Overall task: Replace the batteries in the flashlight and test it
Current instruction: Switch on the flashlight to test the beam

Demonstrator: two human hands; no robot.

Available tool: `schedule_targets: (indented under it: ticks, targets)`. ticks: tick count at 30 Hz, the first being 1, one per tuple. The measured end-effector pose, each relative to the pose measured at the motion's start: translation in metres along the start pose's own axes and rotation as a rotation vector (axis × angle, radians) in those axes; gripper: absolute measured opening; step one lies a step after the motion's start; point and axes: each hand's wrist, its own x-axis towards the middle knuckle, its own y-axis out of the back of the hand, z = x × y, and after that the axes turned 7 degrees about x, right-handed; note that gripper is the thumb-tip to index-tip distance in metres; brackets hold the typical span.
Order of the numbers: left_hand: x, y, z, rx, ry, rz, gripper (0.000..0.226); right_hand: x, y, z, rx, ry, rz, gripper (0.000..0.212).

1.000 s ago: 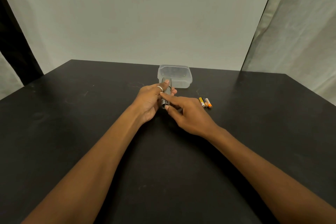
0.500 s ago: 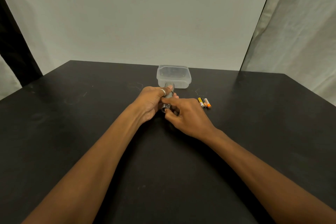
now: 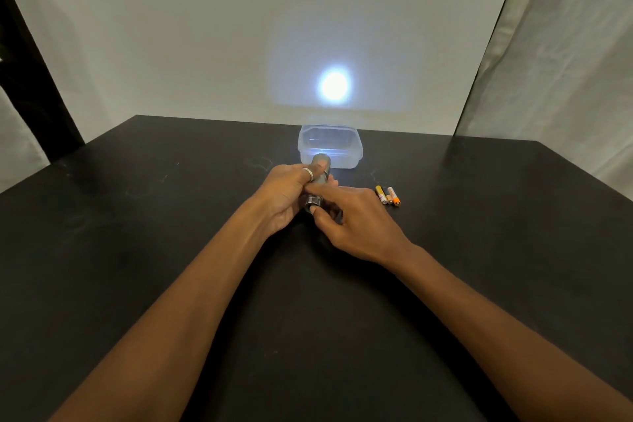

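Note:
A grey metal flashlight (image 3: 321,171) points away from me over the black table (image 3: 137,250), its head toward the back wall. My left hand (image 3: 282,193), with a ring on one finger, is wrapped around its barrel. My right hand (image 3: 356,219) pinches the tail end between thumb and forefinger. The flashlight is lit: a bright round spot (image 3: 334,85) shines on the white wall. Three small batteries (image 3: 388,195) lie side by side on the table, to the right of my right hand.
A clear plastic container (image 3: 330,147) stands just beyond the flashlight's head, glowing where the beam passes. A white backdrop rises behind the table, with grey cloth at the right and a dark strip at the left.
The flashlight has come on, and a bright spot now shows on the wall. My right thumb and forefinger have closed on the tail end; both hands stay in place.

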Motion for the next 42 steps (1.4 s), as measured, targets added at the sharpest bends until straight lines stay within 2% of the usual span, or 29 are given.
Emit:
schedule_targets:
  ticks: [4,7,13,24,30,42]
  targets:
    - [-0.0032,-0.0002,0.0001,-0.076,-0.045,0.008,0.026,-0.0007,-0.0007,-0.0005,-0.049,0.018,-0.026,0.039]
    - [0.0001,0.0006,-0.0016,-0.052,-0.038,0.020,0.027,-0.0003,-0.0013,-0.0007,-0.037,0.017,-0.028,0.040]
    - [0.0026,-0.0052,-0.0011,0.154,-0.019,0.062,0.030,0.0012,0.0003,0.0004,0.012,-0.048,0.012,0.032]
    - [0.0030,-0.0057,0.0007,0.187,0.002,0.063,0.028,0.0011,0.0023,-0.0028,0.039,-0.085,-0.023,0.033]
    - [0.0017,-0.0036,0.0009,0.171,0.028,0.065,0.039,0.0017,0.0034,-0.0054,0.032,-0.090,-0.033,0.024]
    - [0.0044,-0.0047,0.0002,0.191,0.025,0.069,0.033,0.0017,0.0018,-0.0048,0.007,-0.074,-0.023,0.028]
